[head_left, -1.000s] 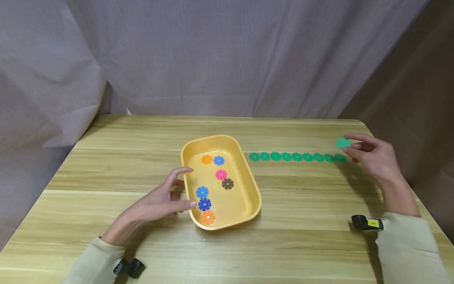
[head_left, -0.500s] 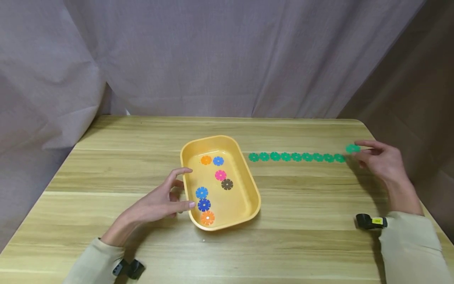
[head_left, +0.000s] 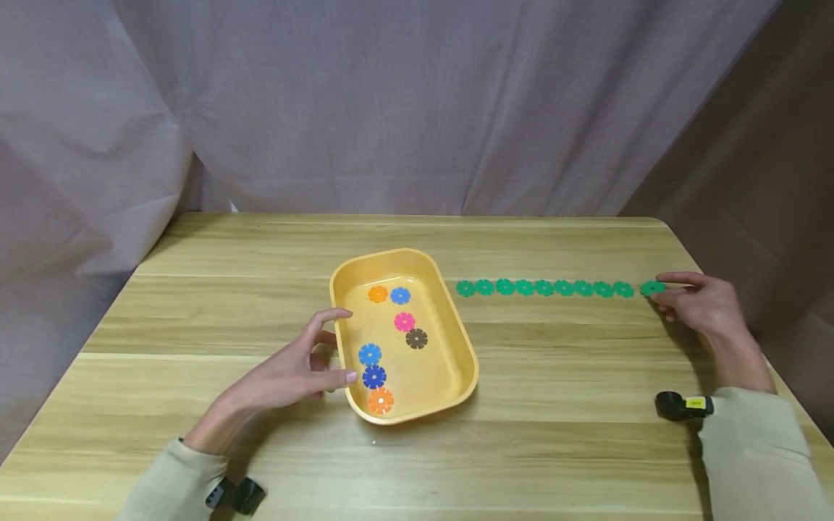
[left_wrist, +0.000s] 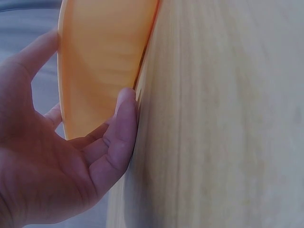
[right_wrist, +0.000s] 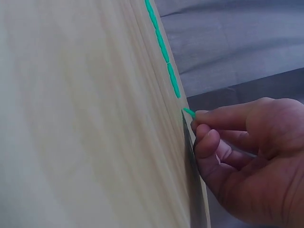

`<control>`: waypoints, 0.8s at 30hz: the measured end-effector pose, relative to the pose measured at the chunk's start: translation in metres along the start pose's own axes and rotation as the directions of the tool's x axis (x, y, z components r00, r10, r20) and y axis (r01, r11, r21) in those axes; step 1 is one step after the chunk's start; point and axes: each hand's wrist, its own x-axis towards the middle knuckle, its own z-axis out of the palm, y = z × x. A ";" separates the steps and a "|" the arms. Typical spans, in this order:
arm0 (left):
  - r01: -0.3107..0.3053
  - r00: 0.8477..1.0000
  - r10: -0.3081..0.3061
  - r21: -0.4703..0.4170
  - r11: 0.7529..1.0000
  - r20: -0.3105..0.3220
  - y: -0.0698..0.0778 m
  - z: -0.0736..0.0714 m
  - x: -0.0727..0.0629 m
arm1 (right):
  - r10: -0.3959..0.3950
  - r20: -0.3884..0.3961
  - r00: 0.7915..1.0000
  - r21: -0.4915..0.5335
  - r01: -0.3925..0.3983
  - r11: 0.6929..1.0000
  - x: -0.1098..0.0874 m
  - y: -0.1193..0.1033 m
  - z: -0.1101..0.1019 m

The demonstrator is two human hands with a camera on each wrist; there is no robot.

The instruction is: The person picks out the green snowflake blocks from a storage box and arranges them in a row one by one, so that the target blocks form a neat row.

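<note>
My right hand (head_left: 706, 304) pinches a green snowflake disc (head_left: 652, 288) between thumb and finger, just right of a row of several green discs (head_left: 544, 288). A small gap parts it from the row's last disc. In the right wrist view the held disc (right_wrist: 189, 112) tilts slightly, close over the tabletop. On the left, my left hand (head_left: 293, 365) grips the near-left wall of a yellow tray (head_left: 464, 347), thumb and index finger over its rim. The left wrist view shows other fingers (left_wrist: 124, 123) against the tray's outer wall (left_wrist: 104, 52).
Inside the tray lie loose discs: an orange disc (head_left: 378, 294), a pink disc (head_left: 405, 322), a brown disc (head_left: 416, 339), a dark blue disc (head_left: 374, 376) and several others. The wooden table (head_left: 547, 456) ends at a grey curtain (head_left: 417, 108) behind.
My right hand has moved right and then down, bringing the green disc from above the row's end to beside it, level with the row. The left hand and tray have stayed put.
</note>
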 end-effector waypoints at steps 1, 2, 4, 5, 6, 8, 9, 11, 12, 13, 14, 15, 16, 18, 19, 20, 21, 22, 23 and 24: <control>-0.001 1.000 0.001 0.002 1.000 -0.001 0.000 0.000 0.000 | 0.000 0.002 1.000 -0.019 0.000 1.000 0.000 0.000 0.000; -0.003 1.000 0.003 0.002 1.000 -0.001 0.000 0.000 0.000 | 0.000 0.006 1.000 -0.042 0.000 0.999 0.000 0.000 0.000; 0.001 1.000 -0.001 0.006 1.000 -0.004 -0.001 0.000 0.000 | 0.002 0.008 1.000 -0.084 -0.001 0.996 0.000 -0.001 0.001; 0.001 1.000 -0.001 0.009 1.000 -0.005 -0.001 0.001 0.000 | 0.003 0.006 1.000 -0.105 -0.002 0.994 0.000 -0.001 0.001; 0.003 1.000 -0.003 0.011 1.000 -0.005 -0.001 0.001 0.000 | 0.001 0.006 1.000 -0.124 0.000 0.992 0.000 -0.002 0.002; 0.008 1.000 -0.008 0.012 1.000 -0.007 -0.001 0.001 0.000 | -0.001 0.008 1.000 -0.132 0.002 0.991 0.000 -0.002 0.002; 0.012 1.000 -0.012 0.013 1.000 -0.008 -0.001 0.001 -0.001 | -0.001 0.008 1.000 -0.123 0.002 0.992 0.000 -0.002 0.002; 0.011 1.000 -0.011 0.013 1.000 -0.007 -0.001 0.001 -0.001 | -0.006 0.013 1.000 -0.099 0.008 0.995 0.001 -0.002 0.001; 0.008 1.000 -0.008 0.013 1.000 -0.006 0.000 0.001 -0.001 | -0.011 0.018 1.000 -0.088 0.012 0.996 0.001 -0.002 0.001; 0.005 1.000 -0.005 0.015 1.000 -0.006 0.000 0.001 -0.001 | -0.014 0.024 1.000 -0.079 0.016 0.997 0.001 -0.002 0.000; 0.001 1.000 -0.001 0.017 1.000 -0.005 0.000 0.000 -0.002 | -0.019 0.030 0.999 -0.074 0.021 0.997 0.001 -0.002 0.000; 0.001 1.000 -0.001 0.017 1.000 -0.006 0.000 0.000 -0.002 | -0.023 0.032 0.999 -0.071 0.025 0.997 0.001 -0.002 0.000; -0.003 1.000 0.004 0.019 1.000 -0.005 0.001 0.000 -0.002 | -0.027 0.036 0.999 -0.076 0.030 0.997 0.001 -0.002 0.000; -0.002 1.000 0.002 0.020 1.000 -0.007 0.001 0.000 -0.002 | -0.035 0.042 0.999 -0.091 0.039 0.995 0.000 -0.003 0.001; 0.002 1.000 -0.002 0.020 1.000 -0.009 0.001 0.000 -0.002 | -0.040 0.046 0.998 -0.096 0.044 0.994 0.000 -0.004 0.001; 0.004 1.000 -0.004 0.018 1.000 -0.008 0.001 0.000 -0.002 | -0.040 0.048 0.998 -0.097 0.045 0.994 -0.001 -0.004 0.001; 0.007 1.000 -0.006 0.017 1.000 -0.007 0.001 0.000 -0.002 | -0.042 0.049 0.998 -0.094 0.046 0.994 -0.001 -0.004 0.002; 0.009 1.000 -0.009 0.016 1.000 -0.006 0.001 0.000 -0.002 | -0.043 0.053 0.998 -0.093 0.048 0.995 -0.001 -0.005 0.002; 0.015 1.000 -0.015 0.016 1.000 -0.008 0.001 0.000 -0.002 | -0.046 0.056 0.997 -0.086 0.050 0.995 -0.001 -0.005 0.002; 0.016 1.000 -0.016 0.015 1.000 -0.007 0.001 0.000 -0.002 | -0.048 0.059 0.997 -0.079 0.053 0.995 -0.001 -0.005 0.003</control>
